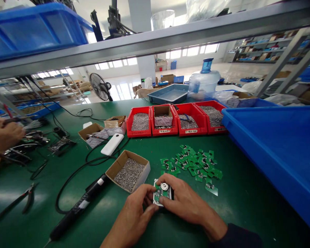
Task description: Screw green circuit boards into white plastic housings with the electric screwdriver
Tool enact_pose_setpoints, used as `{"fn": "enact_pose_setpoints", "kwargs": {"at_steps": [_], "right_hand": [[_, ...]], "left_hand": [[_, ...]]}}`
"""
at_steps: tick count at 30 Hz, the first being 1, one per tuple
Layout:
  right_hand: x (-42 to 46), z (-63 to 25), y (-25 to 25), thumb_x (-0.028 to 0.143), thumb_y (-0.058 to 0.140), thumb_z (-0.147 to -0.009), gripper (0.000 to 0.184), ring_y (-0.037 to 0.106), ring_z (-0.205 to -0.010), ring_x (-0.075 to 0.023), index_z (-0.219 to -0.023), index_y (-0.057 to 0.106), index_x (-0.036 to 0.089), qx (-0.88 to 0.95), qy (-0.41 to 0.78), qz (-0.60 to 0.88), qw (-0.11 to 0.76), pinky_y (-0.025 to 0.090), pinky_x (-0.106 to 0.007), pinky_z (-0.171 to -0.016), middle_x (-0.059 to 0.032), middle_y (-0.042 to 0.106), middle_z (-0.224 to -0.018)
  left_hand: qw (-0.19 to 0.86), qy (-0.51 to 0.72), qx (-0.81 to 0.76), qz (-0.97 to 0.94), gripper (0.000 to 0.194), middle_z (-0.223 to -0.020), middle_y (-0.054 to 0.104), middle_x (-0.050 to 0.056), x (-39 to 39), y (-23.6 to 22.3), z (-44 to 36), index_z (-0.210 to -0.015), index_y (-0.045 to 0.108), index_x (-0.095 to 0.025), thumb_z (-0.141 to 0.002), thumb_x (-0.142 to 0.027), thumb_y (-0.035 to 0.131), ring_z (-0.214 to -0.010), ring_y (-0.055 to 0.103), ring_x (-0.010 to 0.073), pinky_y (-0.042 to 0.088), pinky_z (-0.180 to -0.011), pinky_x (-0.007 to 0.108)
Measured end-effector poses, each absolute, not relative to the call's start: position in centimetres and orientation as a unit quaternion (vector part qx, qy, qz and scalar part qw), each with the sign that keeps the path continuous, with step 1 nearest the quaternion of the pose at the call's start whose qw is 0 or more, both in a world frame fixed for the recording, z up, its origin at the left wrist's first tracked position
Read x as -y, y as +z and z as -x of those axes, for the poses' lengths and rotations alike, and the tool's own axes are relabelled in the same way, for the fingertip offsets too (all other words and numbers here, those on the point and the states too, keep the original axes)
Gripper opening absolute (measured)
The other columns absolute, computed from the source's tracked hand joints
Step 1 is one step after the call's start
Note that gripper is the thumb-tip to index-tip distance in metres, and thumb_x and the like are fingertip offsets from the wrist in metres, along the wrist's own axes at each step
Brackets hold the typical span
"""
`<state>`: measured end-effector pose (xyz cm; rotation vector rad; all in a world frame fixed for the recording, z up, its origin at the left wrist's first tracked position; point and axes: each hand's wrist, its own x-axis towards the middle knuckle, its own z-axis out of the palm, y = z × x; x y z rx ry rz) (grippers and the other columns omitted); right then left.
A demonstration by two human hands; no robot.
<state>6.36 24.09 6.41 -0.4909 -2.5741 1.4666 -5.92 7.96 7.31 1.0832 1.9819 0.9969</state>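
Between my two hands is a small white-framed housing (pixel 155 202) with a green circuit board (pixel 165 194) seated in it and a round silver metal part (pixel 164 186) at its top. My left hand (pixel 138 210) grips the housing's left side, fingers closed on its edge. Around the right side wraps my right hand (pixel 182 199), its thumb pressing on the board's lower part. Just beyond my left hand stands a cardboard box of small screws (pixel 130 172). Loose green circuit boards (pixel 193 160) lie in a heap past my right hand.
A black electric screwdriver (pixel 80 206) and pliers (pixel 18 201) lie on the left. Red bins (pixel 139 132) of small metal parts line the back, near a white phone-like object (pixel 112 144). A big blue bin (pixel 271 137) stands right. Another person's hand (pixel 5 134) shows far left.
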Motion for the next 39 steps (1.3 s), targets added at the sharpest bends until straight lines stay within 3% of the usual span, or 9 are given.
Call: {"fn": "enact_pose_setpoints", "kwargs": {"at_steps": [11, 14, 17, 18, 22, 25, 33, 39], "right_hand": [[-24.1, -6.3, 6.7, 0.01, 0.064, -0.074, 0.032, 0.055, -0.078, -0.0151, -0.103, 0.062, 0.024, 0.835, 0.52, 0.172, 0.05, 0.037, -0.025, -0.067, 0.0027, 0.064, -0.09], [-24.0, -6.4, 6.4, 0.011, 0.064, -0.073, 0.036, 0.054, -0.073, -0.014, -0.107, 0.061, 0.025, 0.83, 0.528, 0.177, 0.044, 0.036, -0.024, -0.064, 0.004, 0.062, -0.088], [-24.1, -6.4, 6.1, 0.012, 0.065, -0.073, 0.037, 0.052, -0.069, -0.0131, -0.107, 0.061, 0.025, 0.825, 0.534, 0.179, 0.037, 0.035, -0.024, -0.061, 0.0047, 0.061, -0.084], [-24.2, -6.4, 6.0, 0.012, 0.065, -0.072, 0.037, 0.052, -0.068, -0.0129, -0.107, 0.061, 0.025, 0.823, 0.538, 0.178, 0.037, 0.035, -0.024, -0.061, 0.0048, 0.061, -0.083], [-24.2, -6.3, 5.8, 0.012, 0.065, -0.072, 0.035, 0.05, -0.067, -0.0123, -0.105, 0.061, 0.024, 0.812, 0.556, 0.169, 0.052, 0.035, -0.023, -0.059, 0.0051, 0.059, -0.08], [-24.1, -6.3, 5.7, 0.012, 0.064, -0.072, 0.035, 0.049, -0.064, -0.0117, -0.105, 0.061, 0.023, 0.804, 0.568, 0.168, 0.054, 0.034, -0.022, -0.058, 0.0058, 0.057, -0.077], [-24.3, -6.4, 5.4, 0.014, 0.066, -0.071, 0.036, 0.047, -0.063, -0.0112, -0.106, 0.061, 0.023, 0.788, 0.59, 0.166, 0.055, 0.034, -0.022, -0.057, 0.0064, 0.056, -0.075], [-24.3, -6.5, 5.3, 0.015, 0.067, -0.071, 0.036, 0.048, -0.063, -0.0116, -0.106, 0.062, 0.024, 0.793, 0.582, 0.168, 0.058, 0.034, -0.022, -0.057, 0.0061, 0.056, -0.075]], "left_hand": [[0.309, 0.348, -0.775, -0.428, 0.028, -0.101, 0.068, 0.003, -7.3, 7.2, 5.5, -0.113, 0.061, -0.022, -0.085, -0.02, 0.06, -0.091, 0.062, 0.0189, 0.049, -0.083, 0.03], [0.22, 0.326, -0.816, -0.423, 0.03, -0.101, 0.069, 0.004, -7.2, 8.6, 8.0, -0.117, 0.061, -0.023, -0.088, -0.03, 0.06, -0.091, 0.063, 0.0204, 0.05, -0.083, 0.031], [0.119, 0.231, -0.872, -0.414, 0.03, -0.108, 0.07, 0.008, -8.6, 9.8, 12.8, -0.117, 0.063, -0.019, -0.096, -0.035, 0.047, -0.093, 0.065, 0.0217, 0.05, -0.084, 0.033], [0.123, 0.167, -0.879, -0.43, 0.032, -0.115, 0.069, 0.009, -9.3, 10.0, 14.4, -0.119, 0.062, -0.018, -0.098, -0.031, 0.042, -0.099, 0.065, 0.0219, 0.05, -0.087, 0.033], [0.175, 0.056, -0.855, -0.485, 0.024, -0.109, 0.073, 0.012, -12.4, 8.9, 18.4, -0.104, 0.072, -0.017, -0.082, -0.023, 0.065, -0.101, 0.067, 0.0266, 0.048, -0.088, 0.033], [0.186, 0.009, -0.833, -0.521, 0.019, -0.106, 0.074, 0.012, -13.6, 7.5, 18.2, -0.098, 0.073, -0.019, -0.081, -0.024, 0.066, -0.103, 0.067, 0.0291, 0.047, -0.089, 0.035], [0.166, -0.014, -0.824, -0.541, 0.026, -0.1, 0.073, 0.012, -13.3, 7.9, 16.8, -0.091, 0.072, -0.019, -0.094, -0.026, 0.047, -0.097, 0.066, 0.0263, 0.045, -0.083, 0.033], [0.197, 0.004, -0.812, -0.55, 0.019, -0.1, 0.073, 0.009, -13.3, 7.8, 17.1, -0.095, 0.072, -0.021, -0.088, -0.025, 0.055, -0.091, 0.067, 0.0239, 0.045, -0.074, 0.029]]}}
